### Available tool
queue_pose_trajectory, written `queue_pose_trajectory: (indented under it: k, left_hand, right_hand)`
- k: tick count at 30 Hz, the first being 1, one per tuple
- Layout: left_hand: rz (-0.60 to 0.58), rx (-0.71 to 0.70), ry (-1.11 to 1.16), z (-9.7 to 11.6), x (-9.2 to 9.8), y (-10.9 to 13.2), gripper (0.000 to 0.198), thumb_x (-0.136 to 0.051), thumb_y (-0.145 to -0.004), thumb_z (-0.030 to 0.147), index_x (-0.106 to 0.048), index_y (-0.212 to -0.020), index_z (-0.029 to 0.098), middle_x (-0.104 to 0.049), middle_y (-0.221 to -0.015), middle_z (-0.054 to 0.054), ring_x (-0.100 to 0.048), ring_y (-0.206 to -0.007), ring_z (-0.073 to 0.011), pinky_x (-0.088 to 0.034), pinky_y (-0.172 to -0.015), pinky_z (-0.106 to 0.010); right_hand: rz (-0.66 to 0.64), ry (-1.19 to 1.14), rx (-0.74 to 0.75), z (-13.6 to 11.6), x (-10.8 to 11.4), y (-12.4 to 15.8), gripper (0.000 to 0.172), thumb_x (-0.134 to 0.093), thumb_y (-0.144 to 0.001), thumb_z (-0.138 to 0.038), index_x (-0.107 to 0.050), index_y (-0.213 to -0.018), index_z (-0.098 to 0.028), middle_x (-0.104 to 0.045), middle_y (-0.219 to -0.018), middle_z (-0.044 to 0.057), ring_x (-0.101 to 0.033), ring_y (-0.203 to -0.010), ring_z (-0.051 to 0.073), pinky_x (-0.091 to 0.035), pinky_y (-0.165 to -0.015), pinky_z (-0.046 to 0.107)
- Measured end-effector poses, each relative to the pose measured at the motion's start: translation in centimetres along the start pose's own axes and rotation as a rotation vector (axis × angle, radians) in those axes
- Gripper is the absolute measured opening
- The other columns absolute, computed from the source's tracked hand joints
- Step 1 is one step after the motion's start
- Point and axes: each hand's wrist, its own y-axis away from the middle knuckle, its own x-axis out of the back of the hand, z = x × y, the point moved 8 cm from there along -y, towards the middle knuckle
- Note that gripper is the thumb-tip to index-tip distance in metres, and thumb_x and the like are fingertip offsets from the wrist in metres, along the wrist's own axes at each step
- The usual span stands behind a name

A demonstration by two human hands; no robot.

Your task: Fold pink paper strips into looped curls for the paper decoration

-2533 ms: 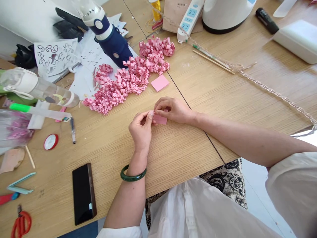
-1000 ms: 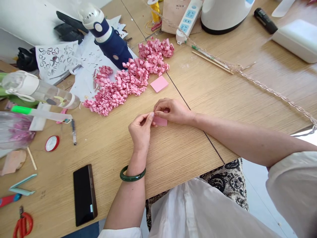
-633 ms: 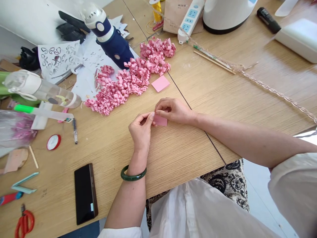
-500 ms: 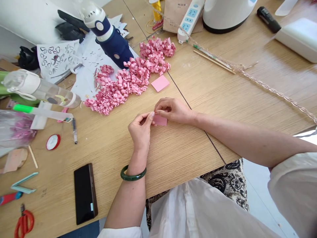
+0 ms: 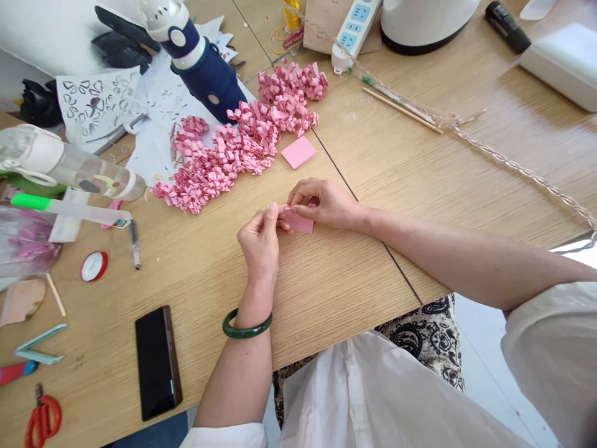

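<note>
My left hand [image 5: 259,241], with a green bangle on its wrist, and my right hand [image 5: 326,204] meet over the wooden table [image 5: 336,286]. Both pinch a small pink paper piece [image 5: 300,222] between their fingertips, the left at its left end, the right over its top. A flat pink paper square [image 5: 299,152] lies a little beyond my hands. Behind it spreads a heap of curled pink paper pieces [image 5: 233,152].
A black phone [image 5: 157,361] lies near the table's front edge. Red scissors [image 5: 41,418], a red tape roll [image 5: 94,266], a pen [image 5: 134,243] and bottles [image 5: 60,163] crowd the left side. A power strip [image 5: 352,28], wooden sticks [image 5: 401,109] and a twisted cord [image 5: 513,167] lie at the back right.
My hands have kept working the pink paper piece; the left thumb and fingers have closed tighter on its left end. The view has shifted slightly.
</note>
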Motion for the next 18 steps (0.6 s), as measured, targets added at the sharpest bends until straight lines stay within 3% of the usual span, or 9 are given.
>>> queue_pose_trajectory:
  k: [7, 18]
  left_hand:
    - [-0.017, -0.045, -0.068, -0.05, 0.04, -0.03, 0.027, -0.079, -0.08, 0.044, -0.078, -0.081, 0.018, -0.068, -0.071, -0.001, -0.06, -0.057, -0.0101, -0.054, -0.057, -0.023]
    - [-0.024, -0.05, -0.135, 0.04, 0.01, 0.04, 0.026, -0.075, -0.084, 0.044, -0.077, -0.081, 0.018, -0.067, -0.067, 0.001, -0.06, -0.055, -0.0104, -0.054, -0.056, -0.023]
  right_hand:
    - [-0.022, 0.025, -0.013, -0.16, -0.04, -0.03, 0.009, -0.065, -0.087, -0.017, -0.068, -0.079, -0.015, -0.072, -0.093, 0.008, -0.062, -0.086, 0.015, -0.047, -0.075, 0.028]
    - [-0.031, 0.031, -0.026, -0.23, -0.04, 0.01, 0.009, -0.066, -0.088, -0.016, -0.068, -0.079, -0.014, -0.071, -0.091, 0.008, -0.061, -0.087, 0.016, -0.045, -0.074, 0.028]
